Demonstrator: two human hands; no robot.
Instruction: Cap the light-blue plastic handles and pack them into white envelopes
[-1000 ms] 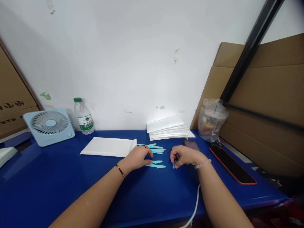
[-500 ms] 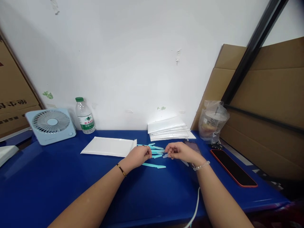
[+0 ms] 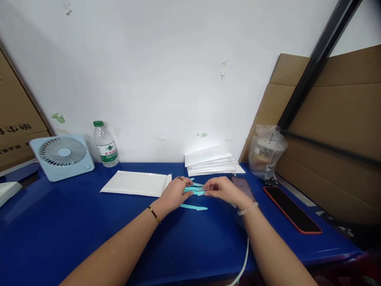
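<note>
My left hand (image 3: 176, 192) is closed on a turquoise eyebrow razor (image 3: 199, 193), its thumb and fingers at the razor's left part. At the other end my right hand (image 3: 222, 188) pinches around the tip; a small clear cap was in these fingers earlier, but the fingertips now hide most of it. More turquoise razors lie behind and partly under the left hand. Nearer to me, a single loose razor (image 3: 195, 207) rests on the blue table (image 3: 190, 246). A white padded envelope (image 3: 133, 184) lies flat just left of my left hand.
Behind my hands, a stack of white padded envelopes (image 3: 210, 162) leans by the wall. A phone (image 3: 241, 186) lies beside my right wrist, a red-edged phone (image 3: 291, 209) farther right. A bagged drink cup (image 3: 266, 153), a water bottle (image 3: 105, 147) and a blue fan (image 3: 63, 157) stand around.
My right hand has moved slightly left and the left hand slightly up, so they meet at the razor. The clear cap seen in my right fingers is now mostly hidden.
</note>
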